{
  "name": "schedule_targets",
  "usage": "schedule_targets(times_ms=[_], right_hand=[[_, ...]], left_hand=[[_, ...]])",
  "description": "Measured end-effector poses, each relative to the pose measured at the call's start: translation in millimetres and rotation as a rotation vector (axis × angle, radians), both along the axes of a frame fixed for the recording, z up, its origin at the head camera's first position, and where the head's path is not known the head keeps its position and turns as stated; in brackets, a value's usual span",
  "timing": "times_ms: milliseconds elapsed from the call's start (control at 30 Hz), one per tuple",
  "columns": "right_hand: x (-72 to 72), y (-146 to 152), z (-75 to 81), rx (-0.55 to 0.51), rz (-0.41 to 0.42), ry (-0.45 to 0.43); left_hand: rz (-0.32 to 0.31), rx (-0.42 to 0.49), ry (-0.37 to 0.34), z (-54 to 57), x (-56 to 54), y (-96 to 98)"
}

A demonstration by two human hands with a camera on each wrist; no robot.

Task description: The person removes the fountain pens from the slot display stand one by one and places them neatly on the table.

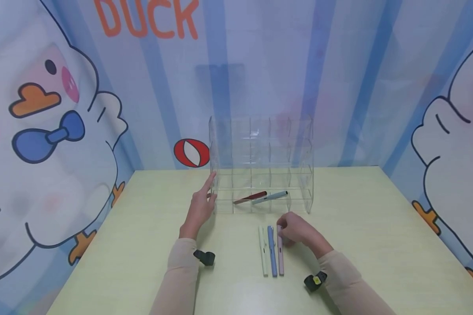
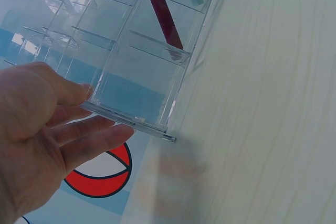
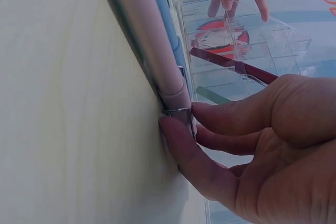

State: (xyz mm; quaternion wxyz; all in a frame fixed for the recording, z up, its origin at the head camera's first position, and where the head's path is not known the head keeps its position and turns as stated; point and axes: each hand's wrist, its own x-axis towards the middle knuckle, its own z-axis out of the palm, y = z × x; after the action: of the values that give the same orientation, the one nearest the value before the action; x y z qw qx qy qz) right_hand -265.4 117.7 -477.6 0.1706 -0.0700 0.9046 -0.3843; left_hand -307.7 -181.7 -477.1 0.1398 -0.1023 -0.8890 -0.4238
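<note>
A clear acrylic rack (image 1: 260,179) with several compartments stands on the table. My left hand (image 1: 201,208) holds its left side panel; the left wrist view shows the thumb (image 2: 73,92) and fingers on opposite sides of the panel edge. Inside a low front row, a dark red pen (image 1: 250,197) and a pale green-blue pen (image 1: 270,197) lie slanted. My right hand (image 1: 295,228) pinches a pink pen (image 1: 280,256) near its clip, at the end facing the rack. Beside it lie a blue pen (image 1: 273,251) and a light green pen (image 1: 262,251).
The pale wooden table (image 1: 122,262) reaches back to a striped blue curtain (image 1: 260,65) with cartoon ducks. The rack stands close to that curtain. Small black cameras are strapped to both wrists.
</note>
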Motion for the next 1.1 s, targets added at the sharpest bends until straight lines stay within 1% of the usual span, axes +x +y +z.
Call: schedule_targets(times_ms=[200, 367, 500, 567, 733, 933, 1100], right_hand=[[2.6, -0.7, 0.9, 0.006, 0.008, 0.004], [2.2, -1.0, 0.6, 0.006, 0.004, 0.003], [1.4, 0.9, 1.1, -0.009, 0.003, -0.002], [1.0, 3.4, 2.9, -0.028, -0.011, -0.003], [0.8, 14.2, 11.7, -0.066, -0.026, 0.006], [1.5, 25.6, 27.7, -0.129, 0.015, 0.028], [4.9, 33.9, 43.5, -0.172, 0.026, 0.052]], left_hand=[[0.003, 0.002, -0.010, -1.2, -0.6, -0.3], [0.006, -0.001, -0.011, 0.5, -0.8, 0.5], [0.008, 0.002, -0.013, 1.1, -0.5, 0.5], [0.007, 0.004, -0.014, 0.8, -0.5, 0.4], [0.004, 0.001, -0.026, -0.3, -0.2, 0.8], [0.020, 0.001, -0.016, -0.2, 1.5, 0.0], [0.003, 0.004, -0.007, -0.3, 1.0, -0.4]])
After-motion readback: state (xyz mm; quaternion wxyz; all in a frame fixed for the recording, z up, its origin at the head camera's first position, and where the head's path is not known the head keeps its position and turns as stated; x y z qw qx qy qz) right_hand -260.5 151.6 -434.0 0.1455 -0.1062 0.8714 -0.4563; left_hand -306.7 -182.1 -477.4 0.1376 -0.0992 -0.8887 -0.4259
